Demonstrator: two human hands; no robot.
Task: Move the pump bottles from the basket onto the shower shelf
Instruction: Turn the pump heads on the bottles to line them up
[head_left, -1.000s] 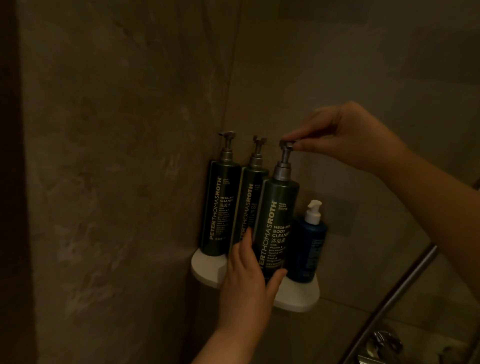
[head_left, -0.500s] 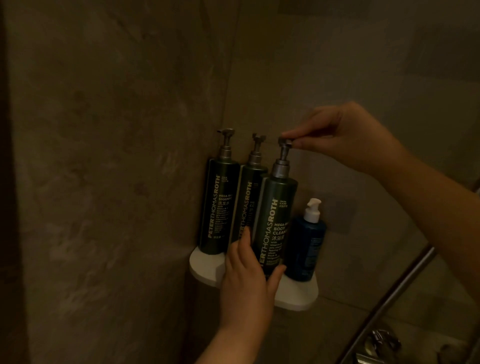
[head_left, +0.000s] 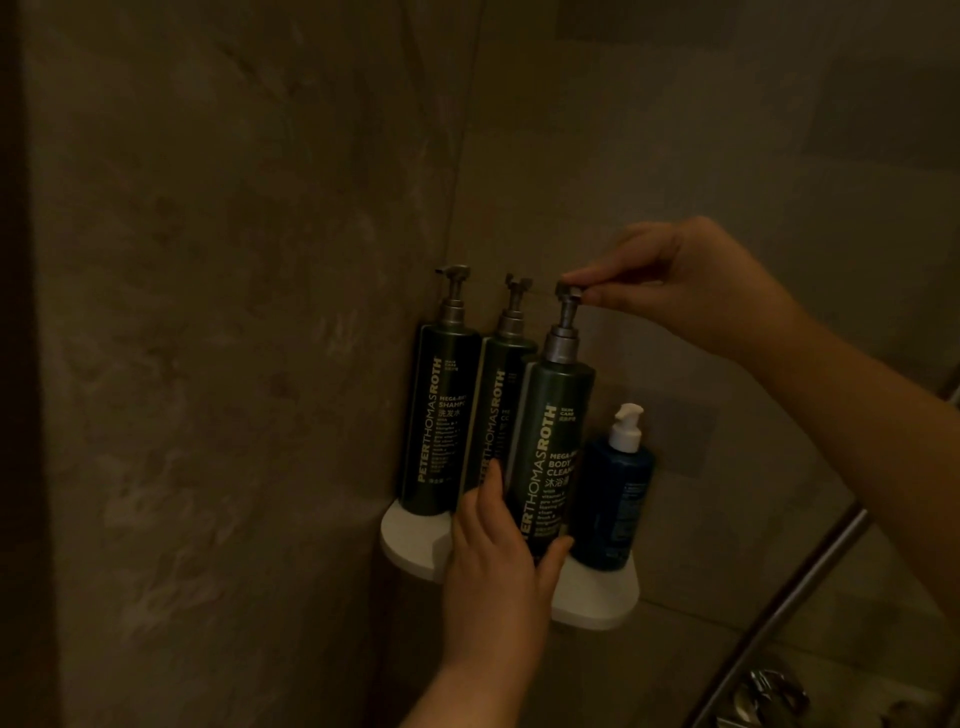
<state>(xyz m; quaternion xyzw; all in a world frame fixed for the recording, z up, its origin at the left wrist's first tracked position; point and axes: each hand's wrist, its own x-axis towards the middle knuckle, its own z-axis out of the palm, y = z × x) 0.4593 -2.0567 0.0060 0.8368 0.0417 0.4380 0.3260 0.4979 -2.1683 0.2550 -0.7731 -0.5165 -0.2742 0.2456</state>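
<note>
Three tall dark green pump bottles stand upright on the white corner shower shelf (head_left: 597, 597): the shampoo bottle (head_left: 441, 426) at left, a middle bottle (head_left: 498, 405) behind, and the body cleanser bottle (head_left: 556, 441) in front. My left hand (head_left: 498, 566) grips the lower part of the body cleanser bottle, thumb on its right side. My right hand (head_left: 691, 291) pinches that bottle's grey pump head (head_left: 569, 291) between thumb and fingers. The basket is out of view.
A small blue bottle with a white pump (head_left: 615, 499) stands on the right end of the shelf. Dim stone walls meet in the corner behind. A slanted metal rail (head_left: 789, 597) and chrome fittings (head_left: 763, 696) sit at lower right.
Both hands keep their hold on the body cleanser bottle. Nothing else has visibly moved apart from a small shift of the camera.
</note>
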